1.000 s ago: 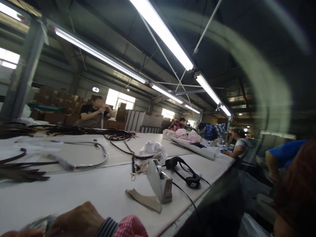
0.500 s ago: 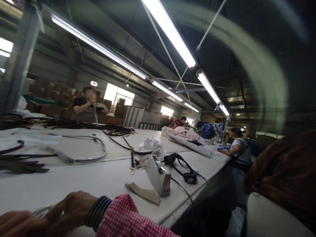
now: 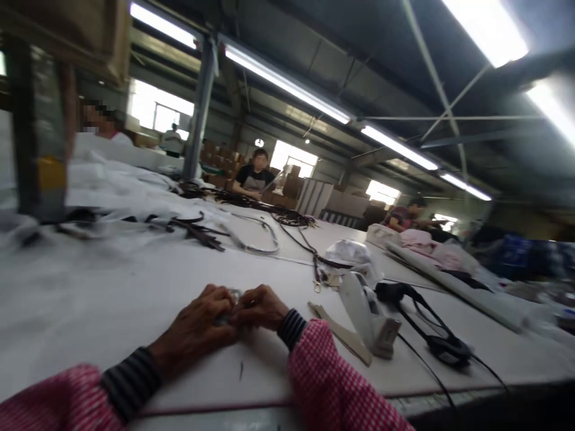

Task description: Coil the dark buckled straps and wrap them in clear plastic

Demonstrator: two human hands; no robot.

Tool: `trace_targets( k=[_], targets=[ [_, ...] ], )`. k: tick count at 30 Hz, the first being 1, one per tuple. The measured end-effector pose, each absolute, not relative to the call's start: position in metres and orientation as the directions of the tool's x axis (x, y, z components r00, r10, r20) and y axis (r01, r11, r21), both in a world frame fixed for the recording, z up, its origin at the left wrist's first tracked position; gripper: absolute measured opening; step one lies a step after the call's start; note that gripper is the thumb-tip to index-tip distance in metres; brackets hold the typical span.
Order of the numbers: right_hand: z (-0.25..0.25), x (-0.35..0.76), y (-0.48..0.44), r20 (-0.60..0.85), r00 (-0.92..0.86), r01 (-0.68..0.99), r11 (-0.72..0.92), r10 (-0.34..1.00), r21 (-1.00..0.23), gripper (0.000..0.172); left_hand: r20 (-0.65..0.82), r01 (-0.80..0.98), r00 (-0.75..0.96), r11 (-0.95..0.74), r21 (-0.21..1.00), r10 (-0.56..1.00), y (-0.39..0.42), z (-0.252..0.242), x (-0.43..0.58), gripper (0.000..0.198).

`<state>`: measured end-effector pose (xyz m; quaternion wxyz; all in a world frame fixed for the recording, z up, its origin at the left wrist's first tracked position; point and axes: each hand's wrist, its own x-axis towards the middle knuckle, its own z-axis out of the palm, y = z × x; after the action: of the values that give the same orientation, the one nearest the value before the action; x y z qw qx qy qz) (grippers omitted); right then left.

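My left hand [image 3: 197, 326] and my right hand [image 3: 260, 308] meet above the white tabletop [image 3: 148, 311], with fingers bent and pressed together. Between them shows a small shiny, see-through plastic-looking piece [image 3: 234, 294], mostly covered by the fingers; its kind cannot be made out. Both hands seem to grip it. Right of my right hand lies a flat beige strip [image 3: 341, 335], beside a white tape dispenser [image 3: 371, 317]. A thin dark scrap [image 3: 241, 370] lies on the table in front of my hands.
A black headset-like frame [image 3: 426, 323] with a cable lies right of the dispenser. Behind are a crumpled plastic bag [image 3: 353, 254], a dark strap with a metal clasp [image 3: 316, 269], piled dark straps [image 3: 265, 200] and white wrapping [image 3: 112, 185]. Co-workers sit across the table.
The view has swung left and down, so things appear further right. Both hands are now fully in view, held together around the small shiny piece. The co-worker opposite has lowered their arms.
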<state>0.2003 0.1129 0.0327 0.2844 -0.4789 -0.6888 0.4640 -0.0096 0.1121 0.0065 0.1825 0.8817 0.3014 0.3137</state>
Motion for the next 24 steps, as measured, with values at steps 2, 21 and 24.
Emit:
trace_targets(
  k=[2, 21, 24],
  targets=[
    [0.042, 0.204, 0.12, -0.12, -0.477, 0.422, 0.107, 0.871, -0.9, 0.045, 0.421, 0.389, 0.624, -0.729, 0.563, 0.658, 0.114, 0.01, -0.008, 0.009],
    [0.075, 0.178, 0.101, -0.111, -0.58, 0.767, 0.494, 0.807, -0.409, 0.008, 0.307, 0.38, 0.728, -0.734, 0.563, 0.613, 0.12, 0.019, -0.017, 0.014],
    [0.061, 0.175, 0.082, 0.046, -0.581, 0.781, 0.572, 0.813, -0.251, 0.021, 0.31, 0.378, 0.735, -0.744, 0.551, 0.603, 0.12, 0.018, -0.019, 0.019]
  ],
)
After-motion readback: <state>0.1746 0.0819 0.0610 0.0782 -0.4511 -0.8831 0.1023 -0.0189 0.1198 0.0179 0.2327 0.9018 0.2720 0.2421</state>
